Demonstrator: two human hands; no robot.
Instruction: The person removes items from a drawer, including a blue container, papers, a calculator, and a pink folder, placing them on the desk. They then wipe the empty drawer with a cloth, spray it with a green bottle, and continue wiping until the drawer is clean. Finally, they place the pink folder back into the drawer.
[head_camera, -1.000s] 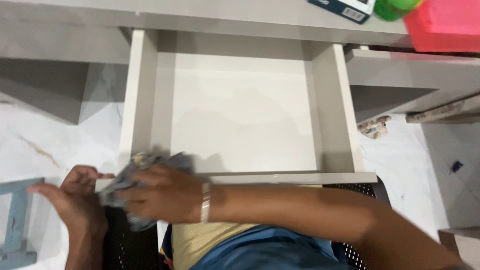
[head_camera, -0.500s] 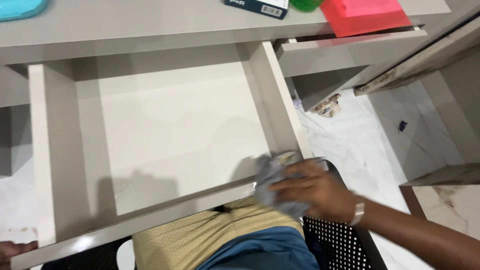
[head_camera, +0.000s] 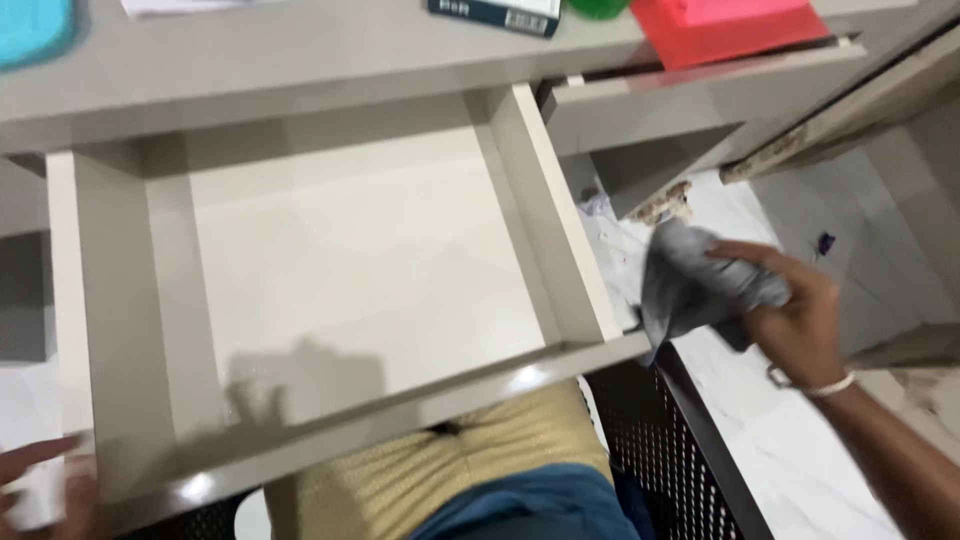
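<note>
- two hands show, set far apart: the right hand (head_camera: 800, 322) out past the right side of the open drawer (head_camera: 545, 215), the left hand (head_camera: 45, 480) low at the drawer's front left corner
- right hand is closed around a bunched grey cloth (head_camera: 690, 285); the fingers wrap over its top and a loose flap hangs toward the drawer's right wall
- the cloth sits just beside the outer face of that right wall, near the front corner, above the pale marble floor (head_camera: 800, 460); whether it touches the wall cannot be told
- the drawer lies to the left of the cloth, its long sides running away from the person toward the desk top (head_camera: 300, 60)
- right hand is plainly the nearer one to the cloth; the left is well apart from it, across the whole drawer front
- left hand is blurred and cut by the frame edge; fingers look spread near the front rail, but a grip cannot be told
- inside, the drawer floor shows only shadow
- a black mesh chair (head_camera: 670, 450) sits below the cloth
</note>
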